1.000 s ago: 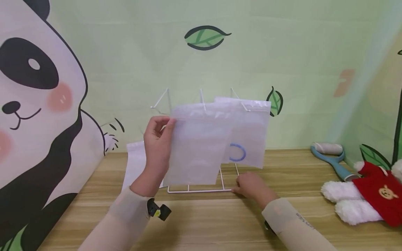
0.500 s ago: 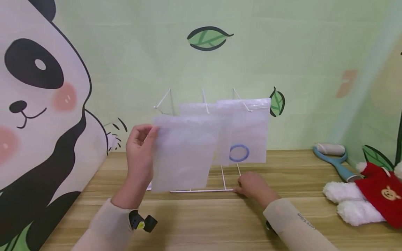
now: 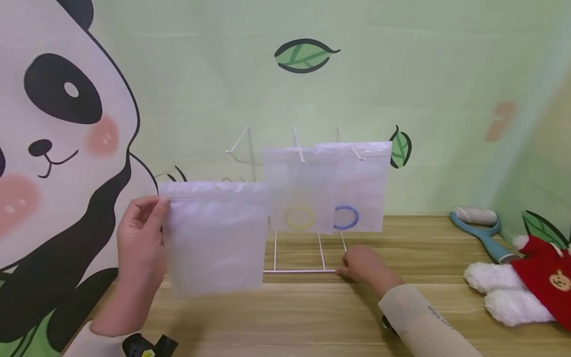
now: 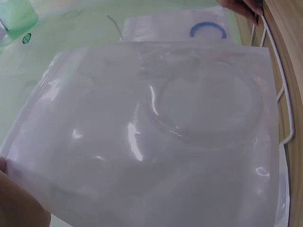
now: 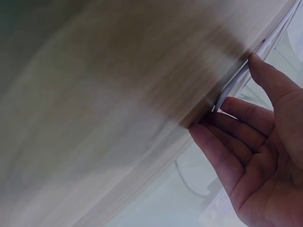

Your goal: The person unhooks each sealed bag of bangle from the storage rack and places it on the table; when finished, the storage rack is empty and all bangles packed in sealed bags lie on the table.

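My left hand (image 3: 142,238) pinches a frosted zip bag (image 3: 214,243) by its upper left corner, holding it up in front of the rack's left side. In the left wrist view a pale ring (image 4: 156,106) shows faintly through that bag. A white wire rack (image 3: 299,271) stands on the table, and two similar bags overlap on its middle and right hooks. One has a yellow ring (image 3: 287,218) in it, the other a blue ring (image 3: 358,217). My right hand (image 3: 368,267) grips the rack's front right base corner, thumb and fingers around the wire.
A lint roller with a blue handle (image 3: 490,245) lies at the back right. Nearer on that side is a stuffed toy in a red shirt (image 3: 542,265). A white sheet-like thing (image 4: 283,189) lies partly hidden under the held bag. A panda-printed backdrop (image 3: 214,89) closes off the back.
My left hand has drawn the bag left and down, away from the hanging bags, uncovering the yellow ring. My right hand stays on the rack's base. The head view has shifted slightly left.
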Demonstrator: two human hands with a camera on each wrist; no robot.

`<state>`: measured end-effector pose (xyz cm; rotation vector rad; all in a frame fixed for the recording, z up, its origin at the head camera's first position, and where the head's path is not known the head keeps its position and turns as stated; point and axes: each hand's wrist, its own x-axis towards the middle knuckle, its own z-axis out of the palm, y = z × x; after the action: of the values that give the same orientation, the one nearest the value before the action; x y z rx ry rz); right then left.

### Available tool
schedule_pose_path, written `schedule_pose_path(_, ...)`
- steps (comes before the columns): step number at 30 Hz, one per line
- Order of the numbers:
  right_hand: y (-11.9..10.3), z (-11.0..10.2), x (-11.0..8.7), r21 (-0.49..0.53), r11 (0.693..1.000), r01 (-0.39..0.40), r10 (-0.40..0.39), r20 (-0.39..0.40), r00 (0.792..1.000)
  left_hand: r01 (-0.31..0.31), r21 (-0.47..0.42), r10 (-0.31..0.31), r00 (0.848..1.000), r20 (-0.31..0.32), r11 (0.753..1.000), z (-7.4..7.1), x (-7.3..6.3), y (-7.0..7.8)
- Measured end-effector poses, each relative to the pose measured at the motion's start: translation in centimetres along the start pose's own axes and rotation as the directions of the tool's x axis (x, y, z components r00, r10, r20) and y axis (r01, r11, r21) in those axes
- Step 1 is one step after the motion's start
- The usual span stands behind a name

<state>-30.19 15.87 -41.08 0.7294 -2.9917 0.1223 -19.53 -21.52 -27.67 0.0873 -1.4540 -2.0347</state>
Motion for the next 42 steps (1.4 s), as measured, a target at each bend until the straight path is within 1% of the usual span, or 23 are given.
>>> schedule_pose_path(3,0.0,0.1,-0.1,-0.003,1.0,-0.001,0.001,-0.005,1.0,0.014,0.004,-0.014,1.0,-0.013,1.0,-1.8,-0.2,0.8)
schedule_pose_path(7,0.0,0.2,-0.1,-0.007,1.0,-0.005,0.005,-0.007,1.0,0.04,0.028,-0.038,0.997,-0.064,0.999,-4.3,-0.2,1.6)
schedule_pose_path(9,-0.1,0.2,-0.1,-0.005,1.0,-0.005,0.005,-0.006,1.0,0.062,0.034,-0.059,0.994,-0.089,0.997,-5.7,-0.1,1.9)
schedule_pose_path(10,-0.1,0.2,-0.2,-0.004,1.0,-0.005,0.005,-0.007,1.0,0.07,0.023,-0.068,0.993,-0.093,0.997,-6.4,0.0,2.0)
schedule_pose_path(11,-0.1,0.2,-0.2,-0.003,1.0,-0.004,0.004,-0.007,1.0,0.081,0.014,-0.079,0.993,-0.09,0.997,-7.2,0.0,2.1)
schedule_pose_path(13,-0.2,0.2,-0.3,0.003,1.0,-0.012,0.012,-0.004,1.0,0.087,-0.014,-0.088,0.994,-0.061,0.996,-8.6,0.2,2.3)
schedule_pose_path(17,-0.3,0.2,-0.5,0.014,1.0,-0.026,0.026,0.002,1.0,0.066,-0.071,-0.067,0.998,-0.01,0.995,-11.1,0.6,2.4)
schedule_pose_path(20,-0.4,0.2,-0.5,0.012,1.0,-0.026,0.026,0.001,1.0,0.065,-0.018,-0.066,0.998,-0.02,0.998,-12.6,0.9,2.4)
schedule_pose_path(22,-0.5,0.1,-0.5,0.01,1.0,-0.017,0.017,-0.004,1.0,0.083,0.038,-0.082,0.996,-0.021,0.996,-13.6,1.0,2.2)
schedule_pose_path(24,-0.5,0.0,-0.5,0.013,1.0,-0.011,0.011,-0.008,1.0,0.102,0.078,-0.102,0.995,-0.009,0.992,-14.5,1.2,2.0)
schedule_pose_path(26,-0.6,-0.2,-0.6,0.015,1.0,-0.003,0.004,-0.011,1.0,0.122,0.078,-0.124,0.992,0.019,0.989,-15.5,1.5,1.6)
schedule_pose_path(29,-0.7,-0.5,-0.7,0.006,1.0,0.007,-0.007,-0.021,1.0,0.161,0.046,-0.164,0.985,0.055,0.986,-16.6,2.3,0.9)
schedule_pose_path(31,-0.6,-0.6,-0.7,-0.001,1.0,0.012,-0.012,-0.023,1.0,0.187,0.064,-0.19,0.981,0.047,0.98,-17.0,2.9,0.4)
schedule_pose_path(32,-0.6,-0.6,-0.7,-0.003,1.0,0.014,-0.014,-0.025,1.0,0.195,0.051,-0.198,0.979,0.053,0.98,-17.2,3.3,0.1)
schedule_pose_path(34,-0.6,-0.6,-0.7,-0.002,1.0,0.014,-0.014,-0.021,1.0,0.198,0.068,-0.202,0.978,0.051,0.978,-17.4,4.1,-0.4)
schedule_pose_path(38,-0.5,-0.5,-0.7,-0.004,1.0,0.009,-0.009,-0.011,1.0,0.216,0.164,-0.219,0.976,0.001,0.963,-17.5,5.3,-1.6)
schedule_pose_path(39,-0.6,-0.5,-0.7,-0.005,1.0,0.009,-0.009,-0.01,1.0,0.229,0.2,-0.228,0.973,-0.026,0.953,-17.5,5.6,-1.9)
schedule_pose_path(42,-0.6,-0.6,-0.7,-0.006,1.0,0.016,-0.016,-0.013,1.0,0.297,0.304,-0.276,0.955,-0.109,0.905,-17.5,6.5,-2.9)
